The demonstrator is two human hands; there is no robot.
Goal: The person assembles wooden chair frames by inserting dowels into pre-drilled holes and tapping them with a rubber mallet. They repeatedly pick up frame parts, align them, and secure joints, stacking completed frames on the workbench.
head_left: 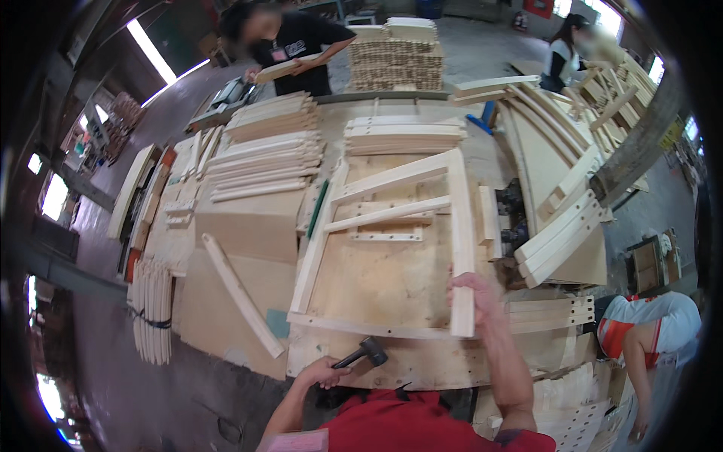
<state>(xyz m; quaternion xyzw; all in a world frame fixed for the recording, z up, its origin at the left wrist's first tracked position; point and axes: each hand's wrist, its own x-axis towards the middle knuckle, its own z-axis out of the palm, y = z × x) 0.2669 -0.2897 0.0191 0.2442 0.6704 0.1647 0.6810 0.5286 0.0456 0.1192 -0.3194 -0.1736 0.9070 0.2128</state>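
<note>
My left hand (322, 373) is closed around the handle of a black-headed mallet (372, 352), held low by the near edge of the workbench (392, 290). On the bench lies a pale wooden frame (461, 218), with two rails running between its side pieces. My right hand (482, 297) grips the near end of the frame's right side piece; some of its fingers are hidden behind the wood. Under the frame's rails, a short drilled wooden piece (388, 235) rests on the bench.
Stacked slats (263, 162) lie at the left, and a loose slat (241, 294) sits nearer me. More slats (403, 135) are piled beyond the frame. Curved pieces (561, 237) and a clamp (512, 218) stand at the right. Co-workers (305, 45) work at the far side and right.
</note>
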